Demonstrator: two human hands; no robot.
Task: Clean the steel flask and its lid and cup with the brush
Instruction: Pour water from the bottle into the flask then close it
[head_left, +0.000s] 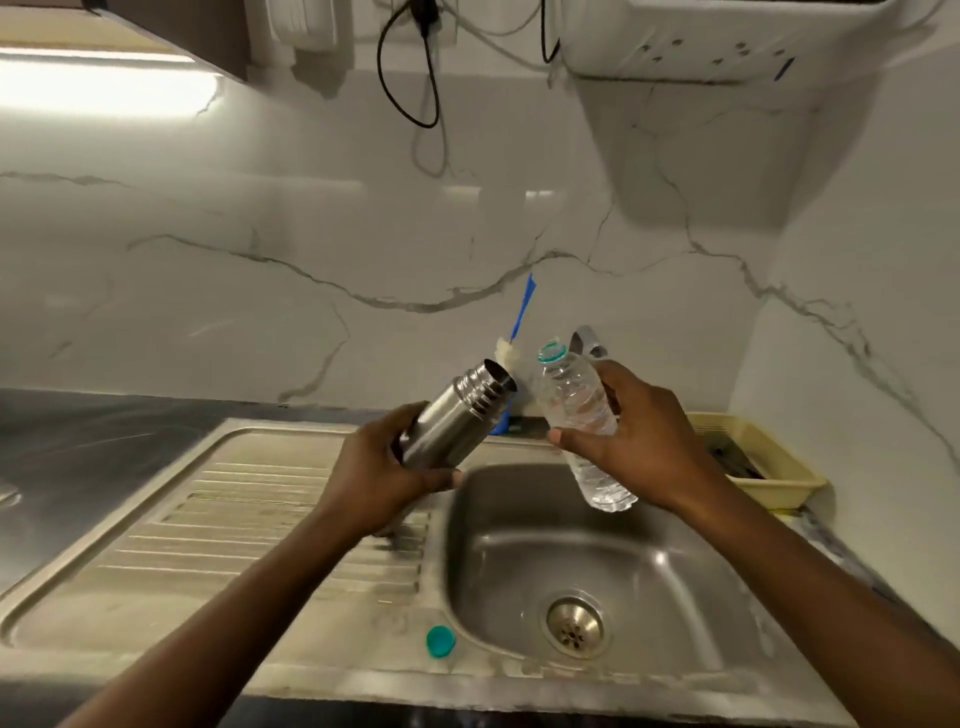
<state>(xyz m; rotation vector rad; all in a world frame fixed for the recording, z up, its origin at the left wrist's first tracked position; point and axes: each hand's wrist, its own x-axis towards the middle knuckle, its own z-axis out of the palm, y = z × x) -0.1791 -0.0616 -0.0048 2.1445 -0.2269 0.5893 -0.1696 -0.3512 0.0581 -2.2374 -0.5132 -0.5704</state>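
Observation:
My left hand (387, 467) grips the steel flask (457, 415) around its lower body, above the sink's left rim. The flask is uncapped and tilted, its open threaded mouth pointing up and to the right. My right hand (639, 441) holds a clear plastic water bottle (576, 410), uncapped, partly filled, neck leaning toward the flask's mouth without touching it. A brush (511, 345) with a blue handle and pale bristle head stands against the back wall behind the flask. The flask's lid and cup are not in view.
A steel sink basin (519, 551) with a drain lies below both hands; its ribbed drainboard (249, 530) stretches left. A teal bottle cap (440, 641) rests on the front rim. A tap (587, 340) rises behind the bottle. A beige tray (779, 467) sits at the right.

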